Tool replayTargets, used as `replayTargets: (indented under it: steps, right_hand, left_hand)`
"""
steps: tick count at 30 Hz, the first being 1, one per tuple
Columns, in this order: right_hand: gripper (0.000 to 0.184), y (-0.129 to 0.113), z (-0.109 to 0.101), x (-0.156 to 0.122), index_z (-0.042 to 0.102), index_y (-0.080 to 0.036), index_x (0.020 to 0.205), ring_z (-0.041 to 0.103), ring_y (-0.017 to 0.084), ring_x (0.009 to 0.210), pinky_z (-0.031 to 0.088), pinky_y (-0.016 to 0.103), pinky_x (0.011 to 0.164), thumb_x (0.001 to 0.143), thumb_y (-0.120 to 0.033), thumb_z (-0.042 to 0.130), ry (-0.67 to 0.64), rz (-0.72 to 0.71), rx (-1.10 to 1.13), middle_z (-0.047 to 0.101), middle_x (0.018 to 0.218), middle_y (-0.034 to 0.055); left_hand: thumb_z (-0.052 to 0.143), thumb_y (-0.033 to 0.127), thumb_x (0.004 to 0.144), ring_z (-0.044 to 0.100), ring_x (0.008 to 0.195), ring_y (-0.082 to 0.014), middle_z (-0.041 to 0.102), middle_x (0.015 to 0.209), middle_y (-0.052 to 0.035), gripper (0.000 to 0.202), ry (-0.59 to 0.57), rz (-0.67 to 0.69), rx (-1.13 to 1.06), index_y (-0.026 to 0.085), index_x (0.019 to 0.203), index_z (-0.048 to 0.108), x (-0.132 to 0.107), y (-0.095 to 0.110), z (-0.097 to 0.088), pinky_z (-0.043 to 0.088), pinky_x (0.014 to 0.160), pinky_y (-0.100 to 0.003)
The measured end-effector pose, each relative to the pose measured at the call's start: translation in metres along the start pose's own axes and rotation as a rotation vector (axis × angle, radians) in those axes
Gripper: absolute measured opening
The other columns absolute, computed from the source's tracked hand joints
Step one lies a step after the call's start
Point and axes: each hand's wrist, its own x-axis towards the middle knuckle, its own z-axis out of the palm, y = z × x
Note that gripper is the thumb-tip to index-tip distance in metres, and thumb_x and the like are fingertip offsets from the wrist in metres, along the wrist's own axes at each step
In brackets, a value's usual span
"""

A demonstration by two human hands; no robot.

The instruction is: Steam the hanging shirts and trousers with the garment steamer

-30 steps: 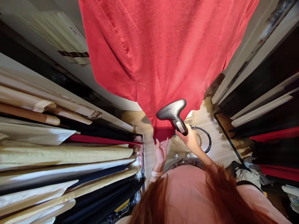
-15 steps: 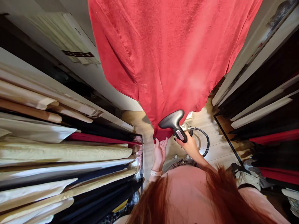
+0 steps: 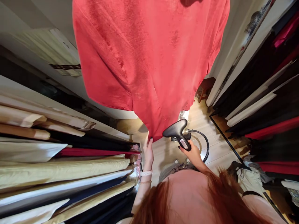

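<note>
A red garment (image 3: 149, 62) hangs in front of me and fills the upper middle of the view. My left hand (image 3: 149, 152) pinches its bottom hem, fingers closed on the cloth. My right hand (image 3: 192, 152) grips the handle of a black garment steamer head (image 3: 176, 130), which sits just right of the hem's lowest point, off the fabric. A black ribbed hose (image 3: 204, 144) curls from the handle down toward the floor.
Hanging clothes in cream, black and red fill a rail at the left (image 3: 58, 161). More dark and red garments hang at the right (image 3: 268, 124). A narrow strip of light wood floor (image 3: 168, 149) lies between. A white wall panel (image 3: 229, 62) stands behind the red garment.
The steamer head has dropped off the red fabric to below the hem. My left hand has shifted left and up along the hem. The view has swung, so the garment sits further left.
</note>
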Motion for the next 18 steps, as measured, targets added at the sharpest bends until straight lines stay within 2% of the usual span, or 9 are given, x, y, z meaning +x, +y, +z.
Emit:
replayTargets:
  steps: [2, 3, 5, 7, 9, 11, 13, 16, 18]
  right_hand:
    - [0.041, 0.008, -0.003, 0.000, 0.060, -0.025, 0.095, 0.065, 0.021, 0.068, 0.046, 0.030, 0.062, 0.074, -0.058, 0.072, 0.040, 0.020, 0.101, 0.068, 0.073, -0.0008]
    - [0.041, 0.011, -0.005, 0.002, 0.059, -0.024, 0.094, 0.063, 0.021, 0.065, 0.047, 0.030, 0.061, 0.074, -0.058, 0.072, 0.054, 0.031, 0.161, 0.067, 0.072, -0.0009]
    - [0.042, 0.014, -0.009, 0.006, 0.057, -0.024, 0.093, 0.060, 0.019, 0.059, 0.047, 0.030, 0.058, 0.074, -0.059, 0.071, 0.071, 0.046, 0.257, 0.064, 0.068, -0.0018]
    - [0.044, 0.012, -0.013, 0.011, 0.055, -0.023, 0.092, 0.058, 0.017, 0.054, 0.048, 0.029, 0.055, 0.075, -0.060, 0.071, 0.083, 0.046, 0.342, 0.060, 0.065, -0.0032]
    - [0.045, 0.006, -0.017, 0.015, 0.053, -0.023, 0.091, 0.056, 0.016, 0.051, 0.047, 0.029, 0.053, 0.074, -0.061, 0.072, 0.079, 0.040, 0.444, 0.058, 0.063, -0.0042]
    - [0.045, -0.003, -0.021, 0.018, 0.052, -0.023, 0.089, 0.054, 0.015, 0.049, 0.046, 0.029, 0.052, 0.073, -0.060, 0.073, 0.056, 0.033, 0.554, 0.057, 0.061, -0.0050]
    - [0.044, -0.010, -0.026, 0.019, 0.052, -0.023, 0.086, 0.053, 0.015, 0.049, 0.046, 0.028, 0.052, 0.074, -0.060, 0.073, 0.022, 0.028, 0.616, 0.055, 0.058, -0.0054]
    - [0.042, -0.017, -0.031, 0.018, 0.052, -0.023, 0.085, 0.052, 0.015, 0.049, 0.045, 0.029, 0.053, 0.074, -0.059, 0.072, -0.005, 0.027, 0.653, 0.055, 0.056, -0.0051]
    - [0.042, -0.018, -0.033, 0.018, 0.052, -0.023, 0.085, 0.052, 0.014, 0.049, 0.045, 0.029, 0.053, 0.074, -0.059, 0.072, -0.008, 0.025, 0.649, 0.055, 0.057, -0.0050]
  left_hand:
    - [0.085, 0.013, 0.071, 0.049, 0.143, -0.0231, 0.061, 0.142, -0.0100, 0.053, -0.065, 0.142, 0.083, 0.021, 0.122, 0.071, 0.008, 0.014, 0.012, 0.033, 0.123, -0.033]
    - [0.087, 0.011, 0.067, 0.049, 0.142, -0.0228, 0.060, 0.143, -0.0096, 0.060, -0.090, 0.187, 0.116, 0.022, 0.124, 0.070, 0.012, 0.019, 0.022, 0.033, 0.123, -0.033]
    - [0.090, 0.004, 0.059, 0.058, 0.132, -0.0223, 0.065, 0.134, -0.0101, 0.066, -0.131, 0.178, 0.127, 0.020, 0.120, 0.070, 0.019, 0.021, 0.045, 0.037, 0.120, -0.034]
    - [0.090, 0.000, 0.056, 0.067, 0.116, -0.0218, 0.072, 0.112, -0.0102, 0.055, -0.139, 0.088, 0.104, 0.014, 0.106, 0.073, 0.027, 0.016, 0.066, 0.043, 0.114, -0.032]
    - [0.088, 0.002, 0.059, 0.070, 0.101, -0.0215, 0.073, 0.091, -0.0084, 0.035, -0.116, 0.011, 0.078, 0.011, 0.088, 0.072, 0.034, 0.008, 0.077, 0.049, 0.106, -0.031]
    - [0.088, 0.008, 0.064, 0.069, 0.094, -0.0206, 0.070, 0.081, -0.0056, 0.024, -0.091, -0.003, 0.078, 0.011, 0.080, 0.070, 0.038, 0.003, 0.074, 0.052, 0.101, -0.030]
    - [0.086, 0.014, 0.069, 0.067, 0.093, -0.0187, 0.069, 0.082, -0.0041, 0.021, -0.076, 0.020, 0.074, 0.012, 0.083, 0.070, 0.038, 0.001, 0.061, 0.052, 0.099, -0.029]
    - [0.078, 0.016, 0.081, 0.064, 0.107, -0.0145, 0.070, 0.109, -0.0043, 0.026, 0.001, 0.035, -0.075, 0.019, 0.105, 0.069, 0.026, -0.008, 0.044, 0.049, 0.104, -0.026]
    - [0.073, 0.009, 0.083, 0.062, 0.116, -0.0140, 0.065, 0.126, -0.0047, 0.035, 0.017, -0.016, -0.173, 0.025, 0.113, 0.065, 0.018, -0.023, 0.045, 0.049, 0.106, -0.029]
